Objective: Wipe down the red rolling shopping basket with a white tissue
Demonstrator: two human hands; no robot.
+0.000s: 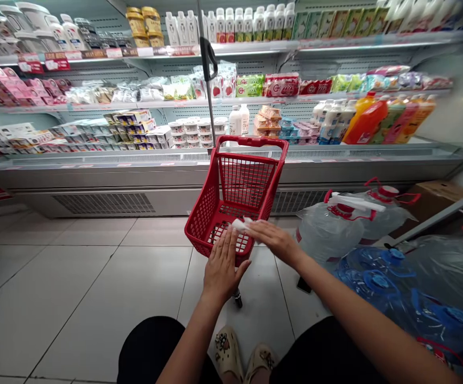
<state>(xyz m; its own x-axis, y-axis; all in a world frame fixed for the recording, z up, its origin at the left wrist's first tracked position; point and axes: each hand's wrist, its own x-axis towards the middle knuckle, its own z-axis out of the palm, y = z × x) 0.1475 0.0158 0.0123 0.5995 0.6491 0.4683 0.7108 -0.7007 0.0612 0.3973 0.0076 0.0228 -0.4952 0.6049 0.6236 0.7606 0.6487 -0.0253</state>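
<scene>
A red shopping basket cart (247, 141) with perforated walls stands before me, in front of the fridge shelves. My left hand (224, 264) reaches over its near rim with the fingers stretched out and side by side; nothing shows in its grasp. From the right, my right hand (274, 239) comes in with a crumpled white tissue (240, 225) at its fingertips, over the near end of the basket. The tissue lies close to the left fingertips; whether they touch it I cannot tell.
A refrigerated display (167, 173) runs across the back, with bottles, tubs and packs on its shelves. Large water jugs (331, 229) and blue-capped jugs (391, 261) stand on the right. A dark flat object (304, 285) lies on the tiled floor (83, 298).
</scene>
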